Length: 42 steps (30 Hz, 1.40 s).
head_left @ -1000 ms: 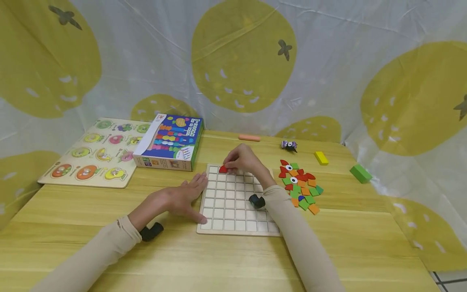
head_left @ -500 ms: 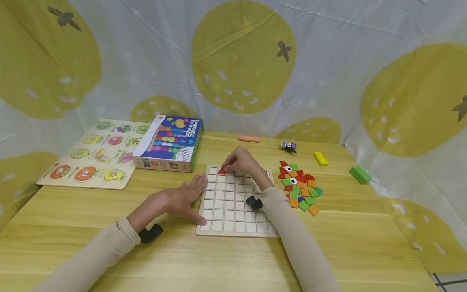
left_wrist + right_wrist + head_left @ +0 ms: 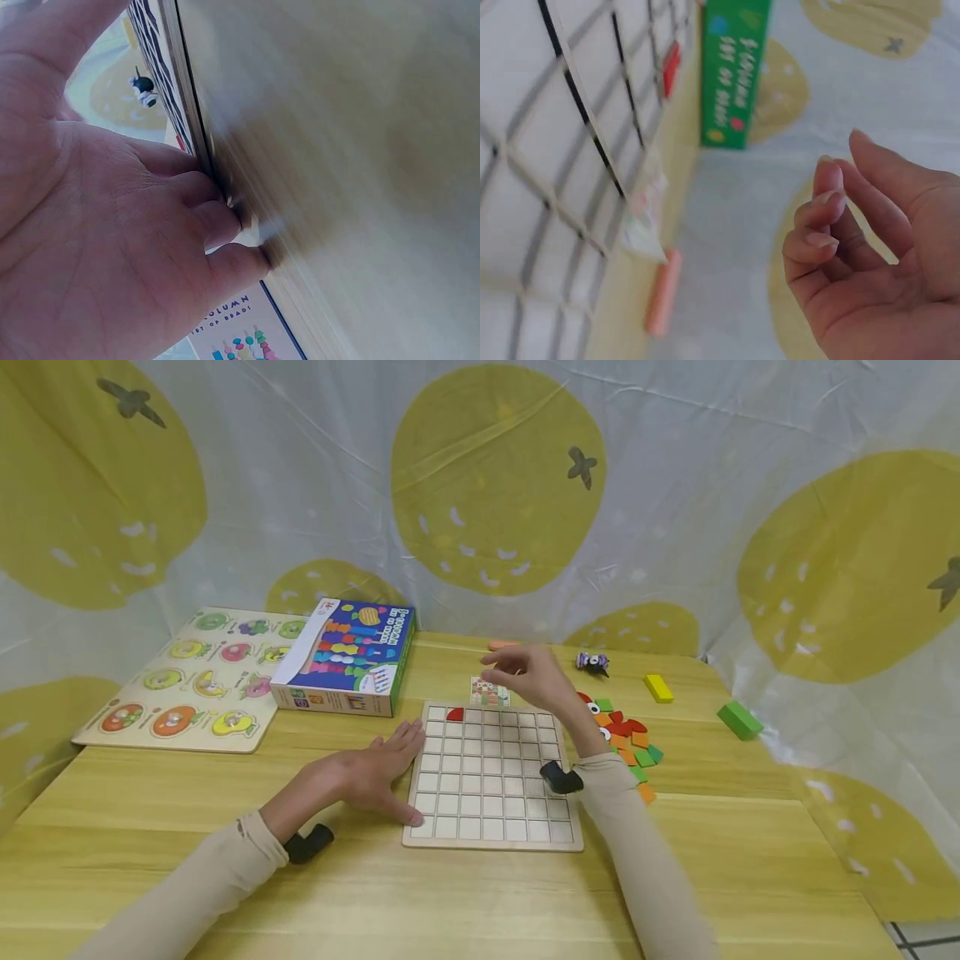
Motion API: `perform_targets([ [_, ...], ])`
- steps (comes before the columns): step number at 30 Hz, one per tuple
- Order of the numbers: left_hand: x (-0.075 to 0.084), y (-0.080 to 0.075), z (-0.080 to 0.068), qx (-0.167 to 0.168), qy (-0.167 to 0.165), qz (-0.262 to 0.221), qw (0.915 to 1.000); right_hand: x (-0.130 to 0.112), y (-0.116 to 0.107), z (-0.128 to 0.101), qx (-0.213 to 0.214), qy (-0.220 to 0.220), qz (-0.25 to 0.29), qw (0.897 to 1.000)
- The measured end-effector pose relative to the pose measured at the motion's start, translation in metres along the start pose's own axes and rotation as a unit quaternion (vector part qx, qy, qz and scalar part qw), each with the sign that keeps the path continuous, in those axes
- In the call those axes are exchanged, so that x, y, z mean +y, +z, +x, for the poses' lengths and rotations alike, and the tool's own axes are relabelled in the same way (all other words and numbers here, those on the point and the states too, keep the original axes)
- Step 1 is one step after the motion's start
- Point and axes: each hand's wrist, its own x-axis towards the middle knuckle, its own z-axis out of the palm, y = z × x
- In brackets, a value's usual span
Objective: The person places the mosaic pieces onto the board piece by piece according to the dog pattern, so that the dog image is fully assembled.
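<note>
My left hand (image 3: pixel 371 774) lies flat on the table (image 3: pixel 225 827), fingers straight, their tips pressed against the left edge of the grid board (image 3: pixel 495 843); the left wrist view shows those fingertips (image 3: pixel 225 225) butted right up to the board's rim. My right hand (image 3: pixel 528 677) hangs in the air above the board's far edge, fingers loosely curled and grasping nothing, as the right wrist view confirms. One red piece (image 3: pixel 454 714) sits in the board's far row, second cell from the far left corner; every other cell I can see is bare. Just beyond the board's far edge lies one small pattern card (image 3: pixel 489 692), and past it, near the table's far edge, one pink bar (image 3: pixel 662 292). To the right of the board, touching nothing of it, a heap of red, green and orange pieces (image 3: pixel 626 739) spreads out, too many and too overlapped for me to count. Farther right stand one yellow block (image 3: pixel 658 687) and one green block (image 3: pixel 738 718), well apart, the green one close to the table's right edge. One small black-and-white toy (image 3: pixel 592 662) rests near the far edge. At the far left lie one game box (image 3: pixel 345 656) and one fruit puzzle board (image 3: pixel 187 681), side by side. Bare wood runs between the board's near edge and the table's near edge.
</note>
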Motion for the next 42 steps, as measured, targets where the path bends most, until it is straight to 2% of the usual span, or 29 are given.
perform_targets([
  [3, 0.002, 0.0, -0.001, 0.002, -0.001, 0.004, 1.0, -0.003, -0.03, -0.019, 0.03, -0.003, -0.034, 0.999],
  [7, 0.0, 0.001, -0.002, 0.007, 0.003, 0.001, 1.0, 0.012, -0.061, -0.043, 0.048, 0.041, -0.078, 0.995],
  [13, 0.0, 0.002, -0.001, 0.007, 0.007, -0.003, 0.9999, 0.059, -0.09, -0.073, 0.019, 0.129, -0.053, 0.99],
  [18, 0.0, 0.001, -0.002, 0.007, 0.01, -0.008, 0.9999, 0.084, -0.097, -0.083, 0.023, 0.171, -0.055, 0.983],
  [26, 0.0, 0.003, -0.001, 0.009, 0.01, -0.01, 0.9999, 0.114, -0.103, -0.091, 0.001, 0.182, -0.075, 0.981],
  [33, 0.0, 0.004, -0.001, 0.01, 0.006, -0.006, 0.9999, 0.118, -0.103, -0.093, -0.002, 0.175, -0.097, 0.98],
  [42, 0.001, 0.002, -0.003, 0.008, 0.002, -0.004, 1.0, 0.111, -0.1, -0.091, 0.001, 0.231, -0.118, 0.966],
])
